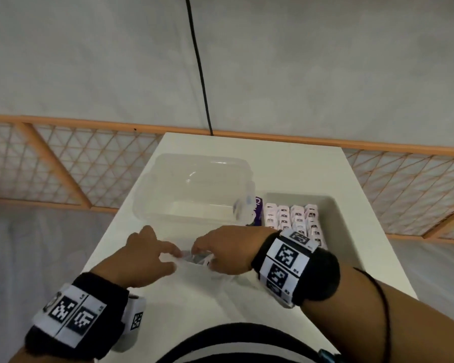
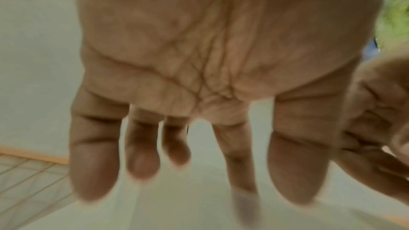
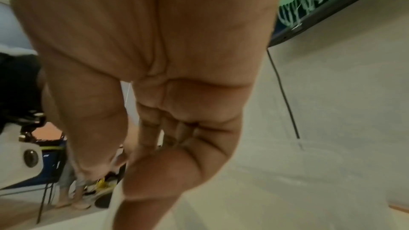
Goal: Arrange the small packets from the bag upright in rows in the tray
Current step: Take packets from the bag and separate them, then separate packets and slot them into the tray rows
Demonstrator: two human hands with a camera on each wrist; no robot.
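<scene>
The left hand (image 1: pixel 147 255) lay open, fingers straight at the mouth of the thin clear plastic bag (image 1: pixel 202 276) on the white worktop (image 1: pixel 286 166). The right hand (image 1: pixel 226 250) curled there, its grip unclear. Small pink-and-white packets (image 1: pixel 296 216) stood in rows in the grey rectangular tray (image 1: pixel 336 226). The slack film might snag on withdrawal, spilling packets.

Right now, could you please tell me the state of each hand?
Left hand: open, fingers straight, at the bag.
Right hand: fingers curled at its mouth; hold cannot be told.
</scene>
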